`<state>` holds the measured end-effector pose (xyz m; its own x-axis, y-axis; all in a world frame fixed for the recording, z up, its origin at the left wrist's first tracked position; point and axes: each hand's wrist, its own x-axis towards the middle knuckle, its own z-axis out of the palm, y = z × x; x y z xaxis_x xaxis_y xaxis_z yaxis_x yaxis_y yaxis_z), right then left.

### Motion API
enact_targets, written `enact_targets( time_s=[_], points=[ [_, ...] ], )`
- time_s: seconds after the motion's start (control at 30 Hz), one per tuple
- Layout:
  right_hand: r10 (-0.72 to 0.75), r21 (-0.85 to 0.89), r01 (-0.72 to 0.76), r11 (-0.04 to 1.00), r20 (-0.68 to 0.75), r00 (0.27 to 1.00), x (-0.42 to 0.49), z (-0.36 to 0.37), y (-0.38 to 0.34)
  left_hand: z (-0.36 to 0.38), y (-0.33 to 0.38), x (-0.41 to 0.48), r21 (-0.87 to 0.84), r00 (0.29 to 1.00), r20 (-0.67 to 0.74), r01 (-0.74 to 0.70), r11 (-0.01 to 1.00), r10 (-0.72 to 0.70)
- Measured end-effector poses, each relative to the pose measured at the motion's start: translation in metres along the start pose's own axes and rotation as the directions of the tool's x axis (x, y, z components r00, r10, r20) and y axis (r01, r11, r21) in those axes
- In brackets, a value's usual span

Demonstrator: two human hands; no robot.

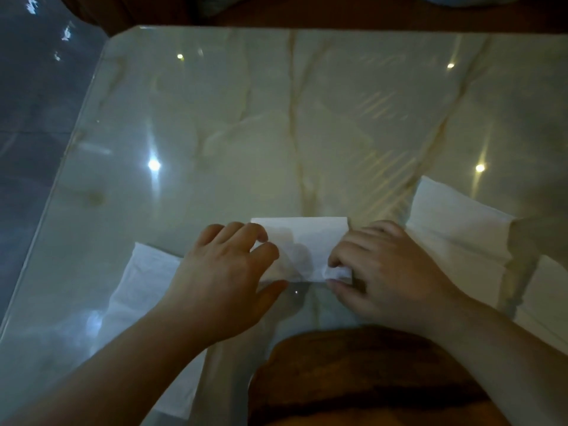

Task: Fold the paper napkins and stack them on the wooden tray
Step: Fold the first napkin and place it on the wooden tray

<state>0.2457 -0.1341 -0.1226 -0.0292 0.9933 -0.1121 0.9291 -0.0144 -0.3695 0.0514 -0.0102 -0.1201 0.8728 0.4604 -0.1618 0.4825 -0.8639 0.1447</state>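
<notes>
A white paper napkin (304,244), partly folded into a small rectangle, lies on the glossy marble table (276,118) in front of me. My left hand (227,272) presses flat on its left side, fingers spread over the paper. My right hand (381,272) pinches the napkin's near right corner between thumb and fingers. A brown wooden tray (353,373) sits at the table's near edge below my hands, between my forearms. Nothing shows on its visible surface.
A flat white napkin (144,290) lies to the left, partly under my left forearm. More white napkins (461,222) lie at the right, reaching the right edge of view. The table's left edge drops to a dark floor (37,118).
</notes>
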Motion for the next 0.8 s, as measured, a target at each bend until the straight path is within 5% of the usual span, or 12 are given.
enact_targets(
  time_s=[0.2, 0.37, 0.53, 0.8],
  points=[
    [0.179, 0.193, -0.158, 0.968, -0.097, 0.979, 0.012, -0.012, 0.009, -0.011, -0.012, 0.017, -0.177, 0.995, -0.062, 0.071, 0.982, -0.083],
    [0.302, 0.123, -0.286, 0.95, -0.136, 0.944, 0.035, -0.012, 0.028, -0.007, -0.023, 0.044, -0.21, 0.965, -0.086, 0.226, 0.951, -0.248],
    [0.321, 0.072, -0.316, 0.946, -0.07, 0.944, 0.05, -0.006, 0.031, -0.001, -0.024, 0.052, -0.111, 0.959, -0.003, 0.283, 0.953, -0.285],
    [0.321, 0.171, -0.301, 0.938, -0.102, 0.942, 0.042, -0.01, 0.021, 0.001, -0.019, 0.048, -0.202, 0.97, -0.015, 0.233, 0.951, -0.241]
  ],
)
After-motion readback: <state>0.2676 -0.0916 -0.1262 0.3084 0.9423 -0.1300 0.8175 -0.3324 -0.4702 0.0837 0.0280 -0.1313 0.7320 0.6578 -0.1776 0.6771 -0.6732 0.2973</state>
